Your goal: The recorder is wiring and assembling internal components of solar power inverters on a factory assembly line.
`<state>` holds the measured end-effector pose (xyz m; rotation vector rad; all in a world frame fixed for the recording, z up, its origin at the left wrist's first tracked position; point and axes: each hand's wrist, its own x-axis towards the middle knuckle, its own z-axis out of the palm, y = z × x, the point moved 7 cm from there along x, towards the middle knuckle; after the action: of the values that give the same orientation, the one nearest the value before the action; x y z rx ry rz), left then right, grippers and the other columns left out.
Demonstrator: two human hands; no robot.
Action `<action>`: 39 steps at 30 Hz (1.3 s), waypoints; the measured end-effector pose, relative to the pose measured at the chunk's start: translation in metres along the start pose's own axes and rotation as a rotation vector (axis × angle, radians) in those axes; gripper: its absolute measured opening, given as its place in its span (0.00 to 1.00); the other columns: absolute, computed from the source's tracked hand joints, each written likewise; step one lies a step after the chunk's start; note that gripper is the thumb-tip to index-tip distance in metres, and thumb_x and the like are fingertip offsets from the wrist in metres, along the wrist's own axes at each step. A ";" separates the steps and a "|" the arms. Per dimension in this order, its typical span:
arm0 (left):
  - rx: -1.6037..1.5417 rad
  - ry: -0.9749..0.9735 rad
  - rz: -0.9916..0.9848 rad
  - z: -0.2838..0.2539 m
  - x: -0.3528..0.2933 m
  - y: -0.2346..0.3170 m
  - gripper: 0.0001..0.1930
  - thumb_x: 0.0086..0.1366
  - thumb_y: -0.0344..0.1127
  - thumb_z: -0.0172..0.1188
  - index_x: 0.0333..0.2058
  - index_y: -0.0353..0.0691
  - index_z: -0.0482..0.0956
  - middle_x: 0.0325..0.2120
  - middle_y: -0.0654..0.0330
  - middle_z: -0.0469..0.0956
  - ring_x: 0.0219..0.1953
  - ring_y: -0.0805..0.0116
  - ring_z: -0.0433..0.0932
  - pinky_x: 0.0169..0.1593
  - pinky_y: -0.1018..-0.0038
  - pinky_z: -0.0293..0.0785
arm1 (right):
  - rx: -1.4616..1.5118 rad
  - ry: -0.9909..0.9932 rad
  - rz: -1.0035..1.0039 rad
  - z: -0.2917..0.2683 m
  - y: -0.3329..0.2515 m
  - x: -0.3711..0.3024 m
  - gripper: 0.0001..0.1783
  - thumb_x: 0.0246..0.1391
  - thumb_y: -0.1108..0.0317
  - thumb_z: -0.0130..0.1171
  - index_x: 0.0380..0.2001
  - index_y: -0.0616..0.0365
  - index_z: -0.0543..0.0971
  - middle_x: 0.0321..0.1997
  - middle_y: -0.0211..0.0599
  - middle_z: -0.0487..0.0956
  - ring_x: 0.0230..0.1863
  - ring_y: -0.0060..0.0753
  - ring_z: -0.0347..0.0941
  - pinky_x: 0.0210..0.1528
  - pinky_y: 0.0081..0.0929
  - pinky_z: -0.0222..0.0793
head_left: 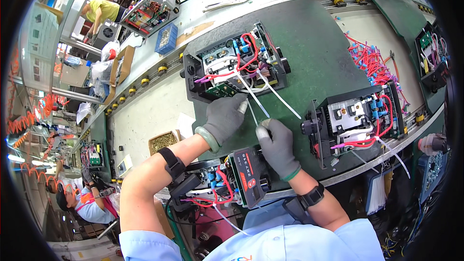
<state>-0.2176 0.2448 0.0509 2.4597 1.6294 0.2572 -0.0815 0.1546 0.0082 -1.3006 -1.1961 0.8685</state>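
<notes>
An open black electronics chassis [237, 63] with red wires, blue connectors and a small green circuit board lies on the green belt mat [309, 34]. Two white cable ties [270, 94] stick out of its wiring toward me. My left hand [224, 116], in a grey glove, rests at the chassis's near edge and pinches the end of a white tie. My right hand [276, 145], also grey-gloved, pinches the near end of a white cable tie just below it. A second chassis [241, 176] with a black and red front panel lies under my wrists.
A third open chassis [360, 118] sits to the right on the mat, a pile of red wires with blue terminals [369, 60] behind it. A box of small screws [163, 140] stands left. Other workers sit at the far left [99, 12] and lower left [84, 198].
</notes>
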 end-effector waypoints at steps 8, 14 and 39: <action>0.020 -0.050 -0.012 0.000 0.002 0.005 0.10 0.67 0.43 0.55 0.43 0.51 0.80 0.26 0.53 0.82 0.31 0.49 0.81 0.36 0.54 0.75 | 0.136 -0.256 0.525 0.034 0.046 0.048 0.18 0.61 0.54 0.53 0.36 0.60 0.80 0.25 0.46 0.80 0.29 0.48 0.79 0.35 0.40 0.74; 0.230 -0.221 0.104 0.006 -0.003 0.010 0.18 0.70 0.41 0.49 0.57 0.51 0.68 0.30 0.53 0.82 0.29 0.51 0.83 0.31 0.56 0.76 | -0.158 -0.202 0.317 0.042 0.049 0.060 0.17 0.61 0.56 0.52 0.35 0.60 0.80 0.26 0.49 0.81 0.33 0.55 0.79 0.41 0.48 0.72; -0.203 -0.753 0.129 -0.076 -0.020 0.034 0.35 0.70 0.57 0.53 0.68 0.43 0.60 0.59 0.44 0.72 0.61 0.48 0.72 0.64 0.60 0.67 | -0.054 -0.160 -0.081 -0.023 -0.003 -0.028 0.20 0.62 0.61 0.55 0.53 0.59 0.75 0.40 0.42 0.83 0.39 0.39 0.82 0.42 0.33 0.76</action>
<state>-0.2134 0.2175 0.1324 2.1154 1.0618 -0.4221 -0.0656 0.1217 0.0094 -1.2347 -1.3968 0.9003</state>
